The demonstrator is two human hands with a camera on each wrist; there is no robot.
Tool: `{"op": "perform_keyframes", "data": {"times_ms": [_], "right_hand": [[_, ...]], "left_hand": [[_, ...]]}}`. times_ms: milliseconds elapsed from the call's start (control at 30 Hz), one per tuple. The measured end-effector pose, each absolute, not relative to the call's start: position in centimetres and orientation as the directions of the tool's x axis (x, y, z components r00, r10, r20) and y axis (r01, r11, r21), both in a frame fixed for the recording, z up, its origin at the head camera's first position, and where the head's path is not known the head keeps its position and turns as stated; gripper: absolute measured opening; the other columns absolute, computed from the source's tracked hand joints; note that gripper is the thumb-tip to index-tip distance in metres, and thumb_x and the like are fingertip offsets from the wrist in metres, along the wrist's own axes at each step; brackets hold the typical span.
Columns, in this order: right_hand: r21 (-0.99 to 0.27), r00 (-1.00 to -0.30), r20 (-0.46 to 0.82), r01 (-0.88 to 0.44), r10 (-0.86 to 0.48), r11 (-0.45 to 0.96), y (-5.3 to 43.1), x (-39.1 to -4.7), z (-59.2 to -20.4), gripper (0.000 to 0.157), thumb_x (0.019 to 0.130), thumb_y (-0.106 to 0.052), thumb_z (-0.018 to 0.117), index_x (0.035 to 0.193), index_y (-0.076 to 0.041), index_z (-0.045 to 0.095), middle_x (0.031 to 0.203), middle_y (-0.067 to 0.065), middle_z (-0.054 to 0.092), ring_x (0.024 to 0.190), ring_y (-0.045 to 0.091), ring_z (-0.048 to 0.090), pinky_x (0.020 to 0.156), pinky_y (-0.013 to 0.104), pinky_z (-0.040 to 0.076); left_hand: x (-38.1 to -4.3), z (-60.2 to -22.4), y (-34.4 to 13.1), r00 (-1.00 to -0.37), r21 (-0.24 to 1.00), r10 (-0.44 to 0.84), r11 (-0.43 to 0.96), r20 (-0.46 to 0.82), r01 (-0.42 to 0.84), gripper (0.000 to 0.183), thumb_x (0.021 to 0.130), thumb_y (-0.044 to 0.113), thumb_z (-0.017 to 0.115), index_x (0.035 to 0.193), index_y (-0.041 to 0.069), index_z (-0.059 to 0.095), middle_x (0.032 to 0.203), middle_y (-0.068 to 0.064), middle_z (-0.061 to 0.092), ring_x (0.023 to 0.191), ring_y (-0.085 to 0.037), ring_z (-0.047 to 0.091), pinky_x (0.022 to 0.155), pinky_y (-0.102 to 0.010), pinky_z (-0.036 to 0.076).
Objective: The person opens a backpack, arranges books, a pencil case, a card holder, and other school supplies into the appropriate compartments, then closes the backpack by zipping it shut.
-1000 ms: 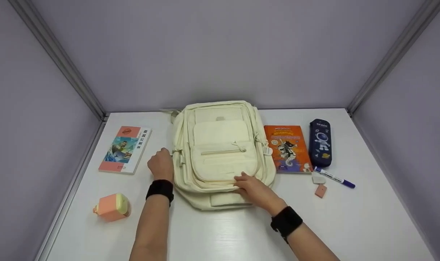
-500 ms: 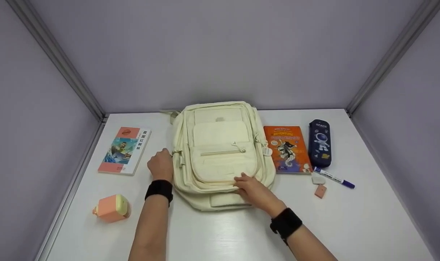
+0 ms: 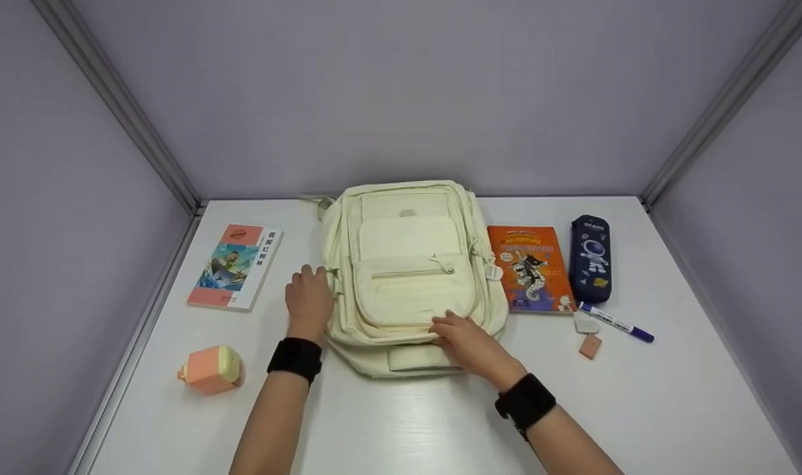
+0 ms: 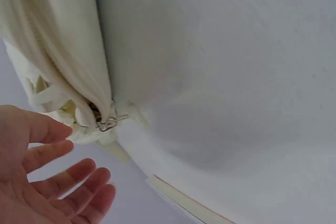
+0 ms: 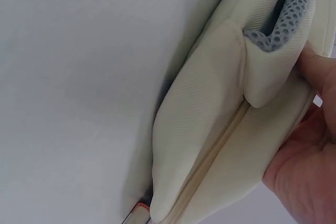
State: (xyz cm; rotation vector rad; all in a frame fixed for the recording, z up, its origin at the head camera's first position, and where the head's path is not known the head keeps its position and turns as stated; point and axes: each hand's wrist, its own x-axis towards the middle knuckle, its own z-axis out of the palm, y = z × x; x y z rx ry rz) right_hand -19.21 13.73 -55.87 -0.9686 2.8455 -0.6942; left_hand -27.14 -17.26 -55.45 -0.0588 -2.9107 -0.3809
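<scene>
A cream backpack [image 3: 414, 297] lies on the white table with its front pocket facing up. My left hand [image 3: 309, 300] is at its left side, fingers apart and loosely bent. In the left wrist view that hand [image 4: 63, 174] holds nothing; its thumb is close to the bag's side, near metal zipper pulls [image 4: 108, 123] at the end of a zip. My right hand [image 3: 470, 346] grips the bag's lower right edge. In the right wrist view the thumb lies against the cream fabric [image 5: 210, 108], beside a grey mesh lining [image 5: 294, 14]; the other fingers are partly hidden.
Left of the bag lie a pink-and-white book [image 3: 235, 267] and a pink-and-yellow bottle [image 3: 210, 369]. On the right are an orange book [image 3: 531, 269], a navy pencil case [image 3: 591, 258], a marker [image 3: 616, 322], a white eraser [image 3: 585, 322] and a pink eraser [image 3: 590, 346]. Walls enclose the table.
My left hand's fingers have uncurled from a fist-like hold beside the bag and spread. The right hand keeps its place on the lower edge. The head view has shifted slightly.
</scene>
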Motion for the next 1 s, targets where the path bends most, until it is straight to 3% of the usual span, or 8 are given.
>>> {"op": "perform_keyframes", "data": {"times_ms": [133, 267, 367, 500, 600, 833, 1000], "right_hand": [[-0.41, -0.791, 0.084, -0.581, -0.605, 0.703, 13.8, -19.6, -55.5, 0.024, 0.099, -0.011, 0.06, 0.121, -0.007, 0.066, 0.13, 0.018, 0.06, 0.127, 0.041, 0.049, 0.103, 0.053, 0.039], [-0.407, -0.771, 0.067, -0.601, -0.634, 0.688, 13.7, -20.0, -54.5, 0.02, 0.098, -0.008, 0.06, 0.118, -0.006, 0.066, 0.119, 0.014, 0.065, 0.12, 0.038, 0.055, 0.1, 0.047, 0.044], [-0.413, -0.762, 0.055, -0.606, -0.645, 0.68, 13.6, -20.2, -53.6, 0.014, 0.098, -0.008, 0.06, 0.111, -0.009, 0.066, 0.106, 0.009, 0.067, 0.11, 0.031, 0.062, 0.097, 0.043, 0.046], [-0.41, -0.761, 0.046, -0.606, -0.648, 0.682, 13.7, -20.4, -52.6, 0.008, 0.099, -0.011, 0.06, 0.106, -0.01, 0.065, 0.098, 0.005, 0.066, 0.098, 0.025, 0.065, 0.094, 0.041, 0.048], [-0.397, -0.749, 0.049, -0.622, -0.661, 0.675, 13.9, -20.5, -51.9, 0.009, 0.099, -0.012, 0.06, 0.106, -0.01, 0.065, 0.095, 0.004, 0.066, 0.092, 0.023, 0.065, 0.087, 0.039, 0.05], [-0.431, -0.736, 0.031, -0.621, -0.677, 0.655, 14.4, -21.0, -50.4, 0.011, 0.1, -0.01, 0.058, 0.107, -0.01, 0.067, 0.091, 0.002, 0.065, 0.079, 0.016, 0.06, 0.075, 0.037, 0.049], [-0.443, -0.76, 0.002, -0.583, -0.65, 0.68, 14.4, -21.2, -49.8, 0.015, 0.1, -0.012, 0.058, 0.111, -0.01, 0.068, 0.095, 0.003, 0.067, 0.08, 0.014, 0.06, 0.078, 0.037, 0.05]], "left_hand": [[-26.3, -54.9, -16.0, -0.943, 0.316, 0.186, 0.909, 0.276, 0.272, 0.02, 0.097, 0.013, 0.062, 0.111, 0.0, 0.069, 0.106, -0.02, 0.061, 0.096, -0.036, 0.06, 0.081, -0.049, 0.049], [-24.8, -54.2, -15.1, -0.892, 0.438, 0.367, 0.778, 0.264, 0.45, 0.033, 0.1, 0.031, 0.059, 0.118, 0.005, 0.068, 0.122, -0.017, 0.059, 0.115, -0.034, 0.055, 0.097, -0.048, 0.043], [-23.5, -53.6, -14.6, -0.858, 0.525, 0.471, 0.687, 0.205, 0.502, 0.049, 0.097, 0.046, 0.058, 0.127, 0.008, 0.065, 0.135, -0.015, 0.054, 0.127, -0.032, 0.048, 0.104, -0.048, 0.038], [-22.2, -53.2, -14.2, -0.819, 0.572, 0.556, 0.629, 0.142, 0.526, 0.063, 0.087, 0.057, 0.067, 0.132, 0.013, 0.063, 0.139, -0.008, 0.054, 0.132, -0.029, 0.045, 0.107, -0.045, 0.035], [-21.7, -53.5, -14.0, -0.801, 0.553, 0.582, 0.624, 0.143, 0.552, 0.062, 0.085, 0.055, 0.071, 0.13, 0.013, 0.064, 0.136, -0.005, 0.057, 0.133, -0.027, 0.045, 0.108, -0.043, 0.034], [-21.3, -54.9, -13.8, -0.741, 0.451, 0.616, 0.6, 0.268, 0.661, 0.042, 0.093, 0.038, 0.067, 0.125, 0.011, 0.068, 0.128, -0.008, 0.063, 0.127, -0.03, 0.052, 0.109, -0.045, 0.033], [-21.2, -55.1, -13.6, -0.743, 0.42, 0.577, 0.614, 0.34, 0.669, 0.031, 0.093, 0.028, 0.068, 0.12, 0.012, 0.069, 0.123, -0.008, 0.066, 0.12, -0.03, 0.058, 0.098, -0.044, 0.046]]}}
